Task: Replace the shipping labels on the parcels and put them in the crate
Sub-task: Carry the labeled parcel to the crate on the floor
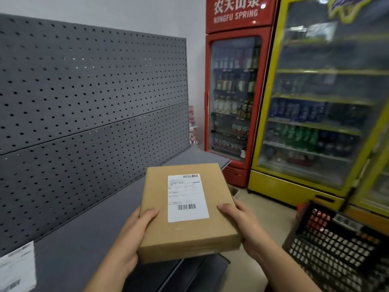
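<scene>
In the head view we see a flat brown cardboard parcel held level in the air over the front edge of the grey shelf, near the shelf's right end; a white shipping label with two barcodes is stuck flat on its top face; the left grip, a bare hand, clasps the parcel's left side, thumb laid on the top face and the other fingers hidden beneath; the right grip clasps the right side likewise, thumb on top, fingers out of sight under the cardboard; both are closed round the parcel. Behind the shelf rises a grey perforated back panel; at the shelf's near left end lies a white printed sheet, its print too blurred to read; to the right of the shelf, on the floor, stands a black plastic lattice crate, blurred; beyond the shelf's far right end stand a red glass-door drinks cooler marked NONGFU SPRING and, beside it, a yellow glass-door drinks cooler, both stocked with bottles.
</scene>
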A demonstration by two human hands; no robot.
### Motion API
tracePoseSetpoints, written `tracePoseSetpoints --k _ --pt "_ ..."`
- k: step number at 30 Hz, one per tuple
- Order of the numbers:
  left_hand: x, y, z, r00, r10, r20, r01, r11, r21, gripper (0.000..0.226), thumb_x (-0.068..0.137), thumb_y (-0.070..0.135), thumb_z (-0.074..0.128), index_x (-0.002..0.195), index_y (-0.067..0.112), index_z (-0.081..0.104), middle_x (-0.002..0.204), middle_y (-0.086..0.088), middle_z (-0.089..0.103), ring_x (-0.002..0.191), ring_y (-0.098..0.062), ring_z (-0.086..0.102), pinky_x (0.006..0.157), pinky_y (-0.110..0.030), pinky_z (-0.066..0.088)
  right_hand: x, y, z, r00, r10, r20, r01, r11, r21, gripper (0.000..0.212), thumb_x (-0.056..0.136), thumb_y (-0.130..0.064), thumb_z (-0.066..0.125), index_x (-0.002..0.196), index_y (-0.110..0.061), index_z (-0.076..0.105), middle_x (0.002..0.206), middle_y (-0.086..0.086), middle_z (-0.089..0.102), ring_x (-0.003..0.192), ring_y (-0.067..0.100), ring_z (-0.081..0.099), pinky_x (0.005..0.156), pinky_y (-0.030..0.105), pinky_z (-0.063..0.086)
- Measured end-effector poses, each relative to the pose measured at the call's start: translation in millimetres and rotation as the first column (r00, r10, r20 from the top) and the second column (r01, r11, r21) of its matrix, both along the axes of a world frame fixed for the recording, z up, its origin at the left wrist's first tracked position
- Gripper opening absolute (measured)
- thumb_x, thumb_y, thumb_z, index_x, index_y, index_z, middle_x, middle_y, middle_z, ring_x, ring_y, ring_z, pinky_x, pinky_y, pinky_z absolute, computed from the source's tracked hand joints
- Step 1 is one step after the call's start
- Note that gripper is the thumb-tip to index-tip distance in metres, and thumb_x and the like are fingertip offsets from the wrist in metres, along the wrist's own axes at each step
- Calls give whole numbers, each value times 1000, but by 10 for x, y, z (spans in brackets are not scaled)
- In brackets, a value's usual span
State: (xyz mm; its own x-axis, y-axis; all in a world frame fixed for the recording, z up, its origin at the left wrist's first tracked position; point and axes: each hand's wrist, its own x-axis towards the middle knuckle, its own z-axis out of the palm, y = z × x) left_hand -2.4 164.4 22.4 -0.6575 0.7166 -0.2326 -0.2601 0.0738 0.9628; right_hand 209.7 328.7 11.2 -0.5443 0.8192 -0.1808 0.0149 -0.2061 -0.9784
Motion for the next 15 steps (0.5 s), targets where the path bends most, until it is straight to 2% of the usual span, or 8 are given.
tracePoseSetpoints --k 2,4,8,11,13,15 --pt "161 171 -5 999 -41 3 41 999 3 22 96 24 66 118 21 71 105 -6 80 96 -28 74 79 -38 54 233 69 -19 999 -35 11 34 999 22 54 74 -41 74 127 -31 68 106 -2 79 97 20 72 76 29 49" --pt "348 367 -13 997 -81 -4 81 997 -4 22 97 22 65 117 17 71 101 -6 80 89 -24 74 74 -36 53 495 157 -49 997 -69 17 68 997 36 58 72 -45 72 127 -30 68 108 -2 78 101 22 72 82 32 51" --pt "796 783 -18 983 -182 -26 181 983 -16 19 96 22 65 113 17 72 102 -7 80 82 -21 75 72 -35 52 1082 345 -139 987 -157 37 156 987 35 65 70 -55 74 131 -36 64 115 -4 76 110 23 70 104 50 52" --pt "1181 1095 -35 956 -293 -23 293 956 -28 20 97 24 64 116 20 71 105 -7 80 90 -25 76 78 -38 55 1565 481 -190 975 -219 41 217 976 33 55 75 -55 74 128 -42 64 115 -7 75 111 22 68 106 53 50" --pt "1445 1316 -59 936 -352 -29 351 936 -35 26 97 25 64 123 23 69 111 -7 79 101 -29 75 90 -43 55 1897 582 -224 967 -255 27 255 967 26 38 86 -46 73 122 -45 64 113 -8 76 109 22 69 104 51 52" --pt "1693 1548 -95 916 -399 -35 398 917 -39 28 98 25 64 126 26 68 113 -4 78 107 -29 73 95 -44 54 2220 687 -254 954 -300 5 300 954 12 34 93 -37 70 125 -45 62 113 -8 76 108 21 70 99 46 54"
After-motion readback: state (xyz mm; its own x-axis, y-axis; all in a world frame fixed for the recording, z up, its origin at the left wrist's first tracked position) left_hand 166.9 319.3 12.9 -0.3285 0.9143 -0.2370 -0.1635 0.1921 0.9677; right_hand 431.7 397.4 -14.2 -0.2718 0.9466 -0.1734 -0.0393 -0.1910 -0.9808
